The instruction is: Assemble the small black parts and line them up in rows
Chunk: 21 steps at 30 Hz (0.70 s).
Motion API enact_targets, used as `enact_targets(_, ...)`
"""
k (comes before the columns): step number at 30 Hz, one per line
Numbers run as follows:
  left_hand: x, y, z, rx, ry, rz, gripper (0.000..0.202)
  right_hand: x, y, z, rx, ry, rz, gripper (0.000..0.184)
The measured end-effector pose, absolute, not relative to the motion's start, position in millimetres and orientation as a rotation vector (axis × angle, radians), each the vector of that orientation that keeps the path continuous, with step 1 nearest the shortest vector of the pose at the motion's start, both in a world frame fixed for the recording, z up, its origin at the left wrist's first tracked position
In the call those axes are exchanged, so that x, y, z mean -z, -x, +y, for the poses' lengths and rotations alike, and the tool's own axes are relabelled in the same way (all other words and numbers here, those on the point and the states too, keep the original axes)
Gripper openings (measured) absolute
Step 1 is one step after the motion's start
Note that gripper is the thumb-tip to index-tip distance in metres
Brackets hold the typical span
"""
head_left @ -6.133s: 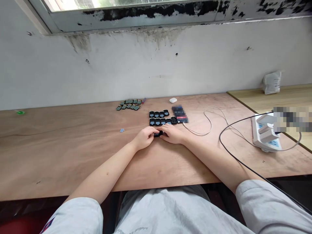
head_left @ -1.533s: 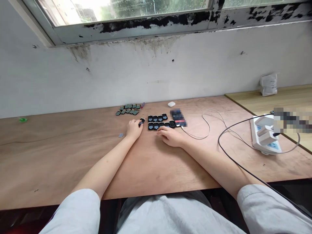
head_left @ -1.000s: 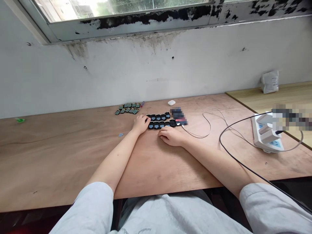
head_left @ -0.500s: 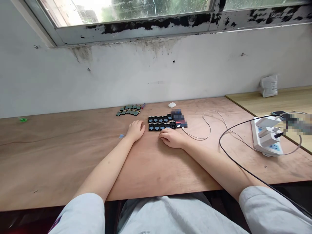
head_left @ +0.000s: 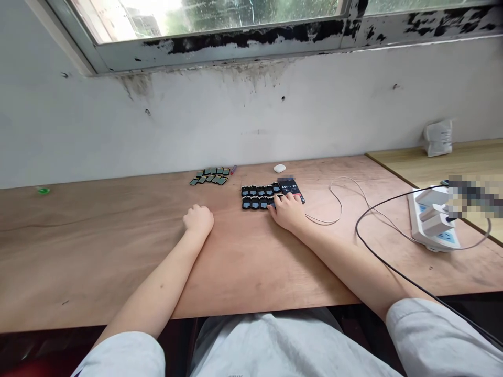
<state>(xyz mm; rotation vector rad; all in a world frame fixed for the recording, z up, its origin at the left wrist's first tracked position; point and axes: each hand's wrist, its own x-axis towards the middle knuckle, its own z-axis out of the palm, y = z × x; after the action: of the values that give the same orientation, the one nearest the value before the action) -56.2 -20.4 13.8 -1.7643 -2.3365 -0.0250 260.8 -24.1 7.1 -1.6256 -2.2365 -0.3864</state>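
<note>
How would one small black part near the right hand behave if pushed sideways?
Probably it slides flat rather than rolls: the black parts lie low and squarish on the smooth wooden table. They look stiff and light. Packed in two close rows, one pushed would likely nudge its neighbours.

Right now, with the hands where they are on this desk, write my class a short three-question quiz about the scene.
1. True or false: the left hand rests on the black modules.
2. Which thing lies nearest the right hand? A) the phone B) the power strip C) the green flat pieces
3. Fill in: the black modules lie in ___ rows.

Key
1. False: it lies curled on the bare wooden desk, apart from them.
2. A; its fingers reach the right end of the near row, just before the phone.
3. Two.
</note>
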Motion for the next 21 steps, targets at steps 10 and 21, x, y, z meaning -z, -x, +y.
enact_targets(10, -16, 45, -33, 0.007, 1.897, -2.230, 0.041, -10, -252, -40, 0.254, 1.503, -2.251, 0.028)
enact_targets(21, -2, 49, -21, 0.848, 2.432, -1.961, 0.028, -3, -242, -48, -0.158, 0.587, -2.545, 0.026)
